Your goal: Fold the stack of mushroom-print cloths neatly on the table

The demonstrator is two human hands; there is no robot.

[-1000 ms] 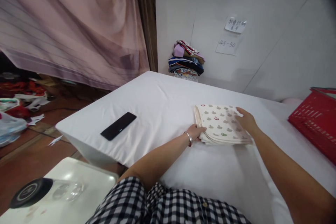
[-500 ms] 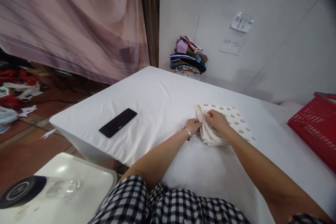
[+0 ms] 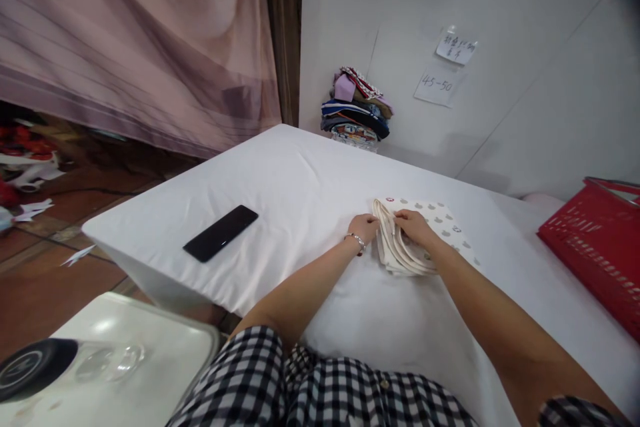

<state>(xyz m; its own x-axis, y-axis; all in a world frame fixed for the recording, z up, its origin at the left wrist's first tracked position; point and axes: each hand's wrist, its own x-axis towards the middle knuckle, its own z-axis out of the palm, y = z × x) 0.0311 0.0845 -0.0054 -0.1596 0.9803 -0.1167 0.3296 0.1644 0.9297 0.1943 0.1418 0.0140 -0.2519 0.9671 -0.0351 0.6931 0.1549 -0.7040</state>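
Observation:
A folded cream cloth with a small grey print [image 3: 440, 217] lies on the white-covered table [image 3: 300, 193], its layered edges turned toward me. My left hand [image 3: 364, 228], with a bracelet at the wrist, pinches the left edge of the cloth. My right hand [image 3: 414, 225] grips the upper layers near the fold, fingers closed on the fabric. Between the two hands several layers stand slightly apart. The right forearm hides part of the cloth's near right side.
A black phone [image 3: 221, 233] lies to the left on the table. Folded clothes [image 3: 356, 110] are stacked at the back by the wall. A red basket [image 3: 595, 240] stands at the right. On a white stool [image 3: 165, 347] lies a clear bottle with a dark cap [image 3: 37, 367].
My left hand has shifted up along the cloth's edge. The right hand has moved slightly, and the layers between the hands are now spread further apart. The view has turned a little.

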